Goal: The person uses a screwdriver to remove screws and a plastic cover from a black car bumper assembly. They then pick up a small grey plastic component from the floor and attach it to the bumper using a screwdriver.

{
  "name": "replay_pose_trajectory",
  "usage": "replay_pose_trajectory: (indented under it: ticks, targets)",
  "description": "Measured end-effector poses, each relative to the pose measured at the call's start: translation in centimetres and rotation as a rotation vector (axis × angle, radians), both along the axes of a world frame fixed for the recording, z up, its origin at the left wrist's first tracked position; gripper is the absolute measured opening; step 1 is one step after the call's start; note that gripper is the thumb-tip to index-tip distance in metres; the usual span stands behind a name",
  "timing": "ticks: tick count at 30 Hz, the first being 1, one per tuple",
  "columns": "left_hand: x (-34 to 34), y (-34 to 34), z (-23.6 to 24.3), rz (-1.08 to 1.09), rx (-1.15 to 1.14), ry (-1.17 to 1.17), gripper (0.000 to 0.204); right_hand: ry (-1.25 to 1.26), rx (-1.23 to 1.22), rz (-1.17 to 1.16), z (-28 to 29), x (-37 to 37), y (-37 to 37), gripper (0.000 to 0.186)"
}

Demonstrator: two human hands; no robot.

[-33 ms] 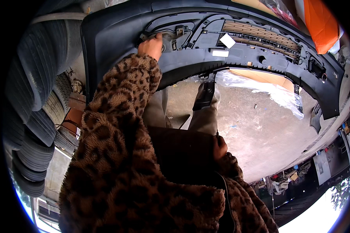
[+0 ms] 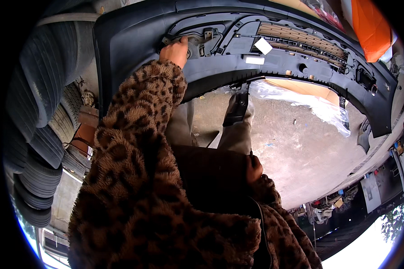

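A large black car bumper (image 2: 134,40) arches across the far side, its inner face toward me. At its left corner opening, my left hand (image 2: 175,53) is closed on a grey fog lamp (image 2: 194,47), gripping its left edge; my fingertips are partly hidden behind it. Low near my lap, my right hand (image 2: 254,170) is curled round a slim dark rod-like tool (image 2: 251,154). Only its upper end shows above the fist, so its kind cannot be told. A mesh grille (image 2: 300,38) fills the bumper's middle.
Stacked tyres (image 2: 42,80) line the left side. Clear plastic sheeting (image 2: 300,101) and cardboard (image 2: 307,89) lie on the concrete floor (image 2: 296,148) beyond the bumper's lower edge. An orange bag (image 2: 368,31) stands at the far right. Clutter (image 2: 332,206) runs along the right edge.
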State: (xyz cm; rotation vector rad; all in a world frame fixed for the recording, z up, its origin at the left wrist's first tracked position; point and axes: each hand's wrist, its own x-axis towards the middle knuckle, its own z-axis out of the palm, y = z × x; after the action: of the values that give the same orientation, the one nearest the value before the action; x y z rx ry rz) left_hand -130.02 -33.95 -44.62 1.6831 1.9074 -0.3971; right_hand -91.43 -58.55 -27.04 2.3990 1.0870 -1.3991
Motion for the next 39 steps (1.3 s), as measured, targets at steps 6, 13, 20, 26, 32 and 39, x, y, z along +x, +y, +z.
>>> replay_pose_trajectory:
  ticks: [6,13,20,26,32,39]
  targets:
    - [-1.7,-0.9,0.1,0.069,0.054,-0.108,0.044,-0.039,-0.024,0.082,-0.2,-0.8,1.6,0.029]
    - [-0.4,-7.6,4.2,0.597,0.077,-0.222,0.030,0.030,-0.045,-0.017,0.0,-1.7,3.9,0.028]
    - [3.7,-15.0,5.6,1.654,-0.302,-1.341,0.019,0.237,0.108,0.058,-0.7,-9.0,9.0,0.025]
    - [3.6,-16.1,6.3,1.586,-0.291,-1.591,0.017,0.464,0.123,0.278,-1.6,-18.9,15.1,0.029]
    - [1.8,-14.9,6.7,1.628,-0.259,-1.592,0.029,0.451,0.090,0.413,-3.0,-22.5,16.9,0.028]
    - [-0.1,-15.6,3.5,1.648,-0.294,-1.412,0.032,0.422,0.178,0.521,-4.4,-23.6,16.8,0.027]
